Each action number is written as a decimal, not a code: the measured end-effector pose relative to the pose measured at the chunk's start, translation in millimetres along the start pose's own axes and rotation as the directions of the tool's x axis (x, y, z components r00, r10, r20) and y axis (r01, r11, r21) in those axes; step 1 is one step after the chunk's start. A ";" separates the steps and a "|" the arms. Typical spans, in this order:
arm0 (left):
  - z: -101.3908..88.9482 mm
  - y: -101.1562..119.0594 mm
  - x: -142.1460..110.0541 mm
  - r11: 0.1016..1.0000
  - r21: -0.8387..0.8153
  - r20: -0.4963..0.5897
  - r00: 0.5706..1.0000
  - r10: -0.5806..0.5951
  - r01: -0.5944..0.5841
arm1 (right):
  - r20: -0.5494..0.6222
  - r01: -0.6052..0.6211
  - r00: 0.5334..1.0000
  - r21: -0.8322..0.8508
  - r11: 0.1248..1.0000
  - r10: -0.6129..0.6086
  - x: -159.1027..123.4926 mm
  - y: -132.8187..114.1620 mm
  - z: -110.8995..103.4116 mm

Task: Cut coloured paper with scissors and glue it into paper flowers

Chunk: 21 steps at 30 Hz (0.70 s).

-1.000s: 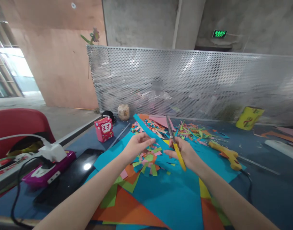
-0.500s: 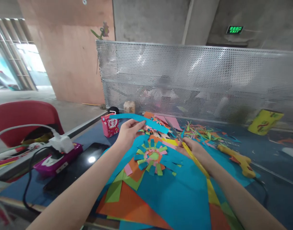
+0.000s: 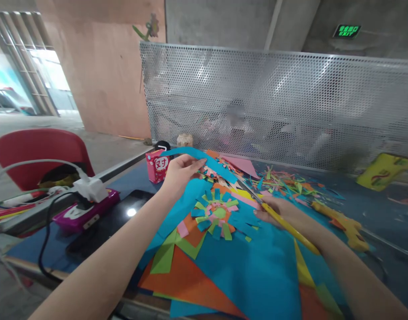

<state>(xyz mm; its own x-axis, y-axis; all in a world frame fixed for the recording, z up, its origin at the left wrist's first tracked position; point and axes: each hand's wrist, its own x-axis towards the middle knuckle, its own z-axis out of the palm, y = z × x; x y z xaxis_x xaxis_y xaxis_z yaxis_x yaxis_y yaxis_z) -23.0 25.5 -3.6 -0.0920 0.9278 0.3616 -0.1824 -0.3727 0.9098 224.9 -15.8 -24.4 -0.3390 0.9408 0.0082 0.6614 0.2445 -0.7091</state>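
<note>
A long blue paper strip (image 3: 220,169) is pinched between the thumb and fingers of my left hand (image 3: 183,171), its far end curving off to the left. My right hand (image 3: 277,211) grips yellow-handled scissors (image 3: 284,222), whose blades reach the strip's right end. Whether the blades touch the paper I cannot make out for sure. Below both hands lies a round paper flower (image 3: 219,213) with blue and green petals around pink and orange rings and a green centre. It rests on blue paper sheets (image 3: 250,266), with orange and green sheets beside them.
Coloured paper scraps (image 3: 290,182) are heaped behind my right hand. A yellow glue gun (image 3: 344,224) lies at right, near a yellow can (image 3: 384,171). At left are a black phone (image 3: 123,222), a purple power strip (image 3: 86,218) and a pink box (image 3: 156,165). A perforated metal screen (image 3: 257,98) stands behind.
The scissors have tilted, and their blades have come down to the end of the blue strip. The view has shifted slightly, while my left hand keeps its hold on the strip.
</note>
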 end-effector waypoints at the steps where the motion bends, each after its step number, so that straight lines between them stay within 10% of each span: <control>1: 0.0 -0.2 -0.2 1.000 0.011 0.003 1.000 0.003 -0.003 | 0.006 -0.018 1.000 0.009 1.000 0.017 -0.5 -1.1 0.4; 21: -0.5 -0.1 0.1 1.000 0.014 0.011 1.000 -0.001 0.001 | 0.041 -0.172 0.984 -0.026 0.985 0.173 -7.1 -20.7 -0.3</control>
<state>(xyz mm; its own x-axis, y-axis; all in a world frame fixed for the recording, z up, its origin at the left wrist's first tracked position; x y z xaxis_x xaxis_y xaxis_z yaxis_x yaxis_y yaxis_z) -23.6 25.7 -3.8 -0.0812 0.9282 0.3631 -0.1688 -0.3718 0.9128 213.8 -27.4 -9.5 -0.2472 0.9583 -0.1435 0.7271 0.0855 -0.6812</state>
